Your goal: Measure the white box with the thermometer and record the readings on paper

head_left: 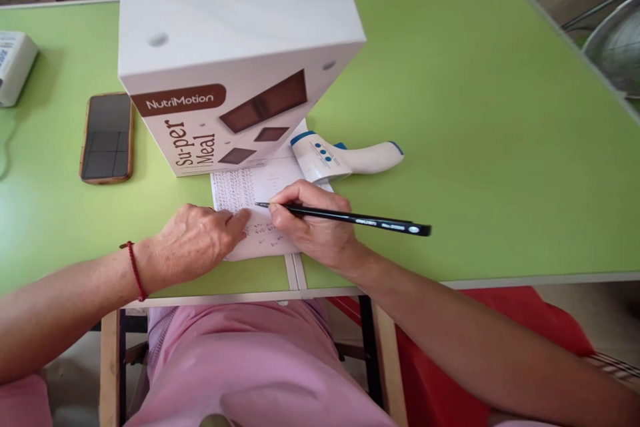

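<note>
My right hand (pixel 317 223) grips a black pen (pixel 350 216), its tip pointing left and close to the paper. Beneath lies a white sheet or notepad (pixel 257 240) with columns of small handwritten marks. My left hand (pixel 193 240) rests on the paper's left side, thumb stretched out toward the pen tip and fingers lying on the table and page, partly hidden. A white and blue infrared thermometer (pixel 350 157) lies over the paper's upper right part. Standing behind the page, a tall white NutriMotion box (pixel 240 47) covers part of its far end.
On the green table (pixel 475 133), a phone (pixel 107 137) in a brown-edged case lies left of the box. A white device (pixel 15 67) with a cable sits at the far left edge. Beyond the right edge is a round metal object (pixel 617 47). Red cloth (pixel 440 373) hangs below.
</note>
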The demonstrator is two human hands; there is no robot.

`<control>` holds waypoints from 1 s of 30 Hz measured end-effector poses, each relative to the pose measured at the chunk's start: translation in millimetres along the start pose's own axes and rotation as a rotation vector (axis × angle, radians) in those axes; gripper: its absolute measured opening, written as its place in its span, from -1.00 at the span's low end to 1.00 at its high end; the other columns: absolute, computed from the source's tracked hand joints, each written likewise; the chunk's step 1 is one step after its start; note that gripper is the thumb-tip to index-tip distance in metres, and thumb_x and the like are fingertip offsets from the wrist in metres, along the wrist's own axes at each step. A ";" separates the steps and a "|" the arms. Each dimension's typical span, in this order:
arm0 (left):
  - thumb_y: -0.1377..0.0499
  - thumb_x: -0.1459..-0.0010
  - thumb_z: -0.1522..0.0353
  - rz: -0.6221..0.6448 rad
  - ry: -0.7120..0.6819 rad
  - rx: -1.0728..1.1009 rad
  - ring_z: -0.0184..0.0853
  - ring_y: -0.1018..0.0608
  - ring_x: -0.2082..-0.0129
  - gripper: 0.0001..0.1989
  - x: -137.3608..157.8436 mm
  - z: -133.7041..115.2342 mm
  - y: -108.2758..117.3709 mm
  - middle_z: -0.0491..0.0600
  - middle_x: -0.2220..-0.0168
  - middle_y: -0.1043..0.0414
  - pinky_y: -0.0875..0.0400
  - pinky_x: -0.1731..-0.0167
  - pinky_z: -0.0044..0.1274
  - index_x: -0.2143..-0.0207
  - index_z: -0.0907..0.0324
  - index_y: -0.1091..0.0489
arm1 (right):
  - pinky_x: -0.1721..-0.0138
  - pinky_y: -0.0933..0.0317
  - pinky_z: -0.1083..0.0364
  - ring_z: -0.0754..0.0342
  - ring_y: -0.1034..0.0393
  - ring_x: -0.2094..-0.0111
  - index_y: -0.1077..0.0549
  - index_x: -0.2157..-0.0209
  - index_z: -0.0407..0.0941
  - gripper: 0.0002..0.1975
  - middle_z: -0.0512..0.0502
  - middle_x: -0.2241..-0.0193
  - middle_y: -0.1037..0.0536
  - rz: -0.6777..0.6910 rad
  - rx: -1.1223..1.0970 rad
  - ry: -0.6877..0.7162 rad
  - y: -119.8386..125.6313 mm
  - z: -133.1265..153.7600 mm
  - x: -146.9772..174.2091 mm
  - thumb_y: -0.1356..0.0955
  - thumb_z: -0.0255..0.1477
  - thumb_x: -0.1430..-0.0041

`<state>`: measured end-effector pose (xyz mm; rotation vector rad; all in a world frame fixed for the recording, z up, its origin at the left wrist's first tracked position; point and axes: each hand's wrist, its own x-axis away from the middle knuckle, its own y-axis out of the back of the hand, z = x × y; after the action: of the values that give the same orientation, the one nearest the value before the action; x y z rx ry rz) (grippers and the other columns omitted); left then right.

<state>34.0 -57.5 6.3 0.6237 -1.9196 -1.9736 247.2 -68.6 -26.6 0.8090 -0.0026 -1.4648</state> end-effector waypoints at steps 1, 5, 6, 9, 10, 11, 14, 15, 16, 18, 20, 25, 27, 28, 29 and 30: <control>-0.01 -0.38 0.45 -0.004 0.001 -0.001 -0.32 -0.46 0.67 -0.85 0.0 0.0 -0.1 -0.14 0.58 -0.40 0.08 0.68 -0.47 0.16 0.27 -0.37 | 0.61 -0.18 0.24 0.23 -0.29 0.64 -0.37 0.47 -0.07 -0.87 0.14 0.63 -0.45 0.000 0.008 -0.003 0.1 0.0 0.0 -0.32 -0.54 -0.14; -0.03 -0.37 0.46 0.008 0.003 -0.007 -0.31 -0.46 0.67 -0.87 0.0 -0.2 -0.3 -0.14 0.58 -0.40 0.08 0.68 -0.47 0.15 0.27 -0.37 | 0.62 -0.17 0.22 0.22 -0.28 0.65 -0.37 0.48 -0.06 -0.87 0.14 0.66 -0.44 0.003 0.033 -0.017 0.5 0.4 -0.2 -0.32 -0.51 -0.14; -0.03 -0.36 0.47 0.016 0.001 -0.013 -0.32 -0.46 0.66 -0.87 0.0 -0.2 -0.2 -0.14 0.57 -0.40 0.08 0.68 -0.47 0.14 0.27 -0.36 | 0.62 -0.17 0.22 0.22 -0.28 0.65 -0.37 0.48 -0.06 -0.87 0.14 0.66 -0.44 0.002 0.034 -0.020 0.5 0.4 -0.2 -0.31 -0.51 -0.15; -0.02 -0.36 0.48 0.019 -0.002 -0.022 -0.33 -0.46 0.66 -0.87 -0.1 -0.3 -0.1 -0.15 0.57 -0.40 0.05 0.68 -0.48 0.14 0.25 -0.35 | 0.61 -0.18 0.22 0.22 -0.29 0.65 -0.37 0.48 -0.06 -0.87 0.13 0.64 -0.45 -0.001 0.031 -0.033 0.2 0.2 0.0 -0.32 -0.48 -0.15; -0.01 -0.37 0.47 0.012 0.000 -0.022 -0.33 -0.45 0.67 -0.87 -0.1 -0.2 0.0 -0.15 0.58 -0.39 0.05 0.69 -0.47 0.15 0.25 -0.35 | 0.60 -0.18 0.22 0.22 -0.29 0.64 -0.37 0.48 -0.06 -0.87 0.13 0.64 -0.45 -0.001 0.032 -0.039 0.1 0.0 0.1 -0.32 -0.47 -0.15; 0.00 -0.38 0.46 0.005 0.001 -0.021 -0.33 -0.45 0.67 -0.86 -0.1 0.0 0.0 -0.15 0.58 -0.39 0.04 0.69 -0.47 0.15 0.25 -0.35 | 0.60 -0.18 0.21 0.21 -0.29 0.64 -0.37 0.49 -0.06 -0.87 0.13 0.65 -0.45 -0.002 0.035 -0.046 -0.1 -0.3 0.3 -0.32 -0.46 -0.14; 0.02 -0.39 0.44 0.001 -0.003 -0.019 -0.32 -0.46 0.67 -0.84 -0.3 0.4 0.2 -0.14 0.58 -0.39 0.03 0.70 -0.47 0.15 0.25 -0.36 | 0.61 -0.18 0.19 0.19 -0.28 0.65 -0.37 0.49 -0.06 -0.87 0.12 0.66 -0.44 -0.004 0.061 -0.072 -0.1 -0.6 0.4 -0.32 -0.44 -0.14; 0.01 -0.39 0.45 0.006 -0.005 -0.021 -0.32 -0.46 0.67 -0.84 -0.5 0.6 0.2 -0.14 0.58 -0.40 0.03 0.70 -0.48 0.14 0.26 -0.36 | 0.61 -0.19 0.19 0.19 -0.29 0.65 -0.37 0.49 -0.05 -0.87 0.12 0.66 -0.45 -0.008 0.073 -0.076 0.2 -0.4 0.3 -0.32 -0.44 -0.14; 0.01 -0.38 0.46 0.013 -0.007 -0.023 -0.32 -0.47 0.66 -0.84 -0.6 0.7 0.1 -0.13 0.58 -0.40 0.02 0.71 -0.48 0.14 0.26 -0.36 | 0.61 -0.19 0.18 0.18 -0.29 0.65 -0.37 0.49 -0.05 -0.86 0.11 0.65 -0.45 -0.017 0.084 -0.072 0.9 0.1 0.0 -0.32 -0.45 -0.15; 0.00 -0.37 0.46 0.027 -0.008 -0.029 -0.30 -0.48 0.66 -0.84 -0.6 0.8 -0.1 -0.12 0.57 -0.41 0.01 0.72 -0.48 0.13 0.27 -0.37 | 0.61 -0.20 0.18 0.18 -0.30 0.65 -0.38 0.46 -0.05 -0.87 0.11 0.64 -0.46 -0.039 0.107 -0.035 3.5 1.5 -1.3 -0.33 -0.47 -0.18; -0.02 -0.37 0.47 0.036 -0.004 -0.032 -0.27 -0.50 0.65 -0.85 -0.3 0.6 -0.6 -0.11 0.56 -0.42 -0.03 0.73 -0.47 0.12 0.27 -0.37 | 0.55 -0.26 0.17 0.17 -0.35 0.61 -0.42 0.38 -0.05 -0.90 0.08 0.56 -0.51 -0.058 0.147 0.048 8.5 3.1 -3.3 -0.34 -0.50 -0.24; -0.07 -0.27 0.55 0.047 -0.012 0.006 -0.24 -0.54 0.61 -0.82 1.6 -0.9 -1.1 -0.09 0.51 -0.46 -0.16 0.73 -0.45 0.09 0.31 -0.36 | 0.31 -0.35 0.09 0.06 -0.47 0.33 -0.48 0.15 -0.11 -0.79 -0.11 0.34 -0.55 0.022 0.498 0.479 28.6 1.5 -9.2 -0.29 -0.66 -0.31; -0.07 -0.24 0.57 0.051 -0.013 0.016 -0.24 -0.52 0.63 -0.84 1.9 -1.2 -0.2 -0.09 0.52 -0.45 -0.16 0.73 -0.45 0.15 0.28 -0.37 | 0.27 -0.32 0.04 -0.01 -0.44 0.26 -0.48 0.08 -0.16 -0.75 -0.18 0.29 -0.56 0.073 0.707 0.544 34.9 -2.6 -11.1 -0.27 -0.68 -0.33; -0.07 -0.22 0.58 0.054 -0.020 0.017 -0.25 -0.50 0.64 -0.84 2.1 -1.1 0.7 -0.09 0.52 -0.44 -0.15 0.73 -0.44 0.19 0.27 -0.37 | 0.27 -0.30 0.02 -0.03 -0.43 0.23 -0.48 0.04 -0.17 -0.73 -0.20 0.25 -0.57 0.081 0.795 0.544 36.5 -5.1 -11.7 -0.26 -0.68 -0.33; -0.06 -0.20 0.61 0.057 -0.031 0.015 -0.27 -0.48 0.65 -0.83 2.2 -0.9 1.7 -0.09 0.53 -0.44 -0.14 0.73 -0.45 0.23 0.26 -0.37 | 0.28 -0.27 0.00 -0.05 -0.42 0.22 -0.47 -0.02 -0.17 -0.69 -0.22 0.21 -0.57 0.077 0.861 0.530 37.2 -7.8 -12.1 -0.26 -0.68 -0.33; -0.05 -0.17 0.63 0.058 -0.046 0.014 -0.28 -0.47 0.66 -0.81 2.4 -0.7 2.7 -0.10 0.53 -0.43 -0.11 0.73 -0.45 0.26 0.25 -0.37 | 0.29 -0.25 -0.01 -0.06 -0.41 0.22 -0.46 -0.08 -0.15 -0.63 -0.22 0.17 -0.56 0.059 0.908 0.502 37.0 -10.3 -12.1 -0.26 -0.69 -0.32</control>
<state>32.1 -59.4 8.8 0.5247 -1.9575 -1.9570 282.3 -56.9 -10.8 1.8787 -0.3282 -1.1374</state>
